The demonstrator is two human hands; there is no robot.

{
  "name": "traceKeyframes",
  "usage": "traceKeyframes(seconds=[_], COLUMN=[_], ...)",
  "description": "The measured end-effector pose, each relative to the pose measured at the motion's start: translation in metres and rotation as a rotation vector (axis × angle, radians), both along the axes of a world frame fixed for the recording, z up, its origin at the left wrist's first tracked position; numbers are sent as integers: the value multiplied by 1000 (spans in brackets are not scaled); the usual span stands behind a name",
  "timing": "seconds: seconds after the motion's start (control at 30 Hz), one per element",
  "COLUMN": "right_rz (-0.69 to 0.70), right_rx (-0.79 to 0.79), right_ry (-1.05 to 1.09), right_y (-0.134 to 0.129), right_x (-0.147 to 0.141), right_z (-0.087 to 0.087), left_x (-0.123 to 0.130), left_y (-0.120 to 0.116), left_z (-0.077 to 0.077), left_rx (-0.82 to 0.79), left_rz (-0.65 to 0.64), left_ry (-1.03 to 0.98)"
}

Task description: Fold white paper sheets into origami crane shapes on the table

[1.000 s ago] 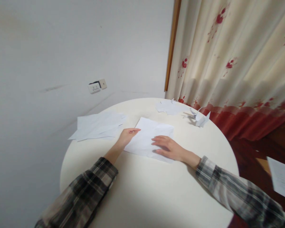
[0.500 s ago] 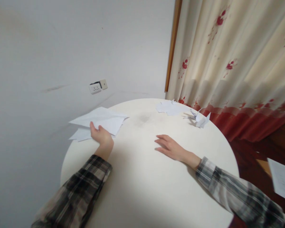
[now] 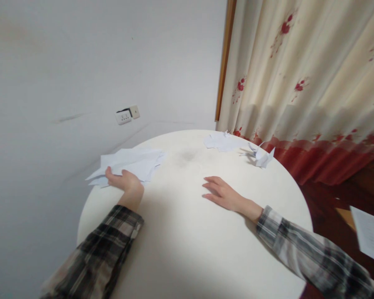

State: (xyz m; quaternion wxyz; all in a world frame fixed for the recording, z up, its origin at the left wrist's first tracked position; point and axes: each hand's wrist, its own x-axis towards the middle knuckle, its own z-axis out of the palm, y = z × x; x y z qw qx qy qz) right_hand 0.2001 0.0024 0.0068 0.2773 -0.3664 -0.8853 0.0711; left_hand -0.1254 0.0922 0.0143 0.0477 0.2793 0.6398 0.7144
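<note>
At the table's left edge, several white paper sheets (image 3: 137, 160) lie in a loose, uneven pile, some corners poking past the rim toward the wall. My left hand (image 3: 126, 181) grips the near side of a sheet on this pile; its thumb shows on top, while the other fingers are mostly hidden. Resting on the bare tabletop right of centre, my right hand (image 3: 222, 193) is open, fingers apart and pointing left, with nothing in it.
The round white table (image 3: 187, 241) stands against a pale wall with a socket (image 3: 123, 117). Folded paper shapes (image 3: 263, 158) and a flat white paper piece (image 3: 222, 142) sit at the far right rim. A flowered curtain (image 3: 286, 83) hangs behind. Papers (image 3: 369, 232) lie lower right.
My left hand has shifted slightly left and down, and the raised sheet has come down onto the pile. My right hand stays in place.
</note>
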Motion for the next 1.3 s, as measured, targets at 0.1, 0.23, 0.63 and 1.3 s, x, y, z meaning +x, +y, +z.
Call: traceKeyframes(seconds=[0.1, 0.23, 0.63, 1.3], right_rz=[-2, -8, -641, -805], right_rx=[3, 9, 493, 296], right_ry=[18, 50, 551, 570], right_y=[0, 0, 28, 44], right_x=[0, -1, 54, 74], right_z=[0, 0, 13, -6], left_x=[1, 4, 38, 85], left_y=[1, -3, -23, -51], left_z=[3, 9, 18, 1], left_rx=[2, 54, 194, -53], left_rz=[180, 153, -217, -781], left_ry=[-105, -98, 234, 887])
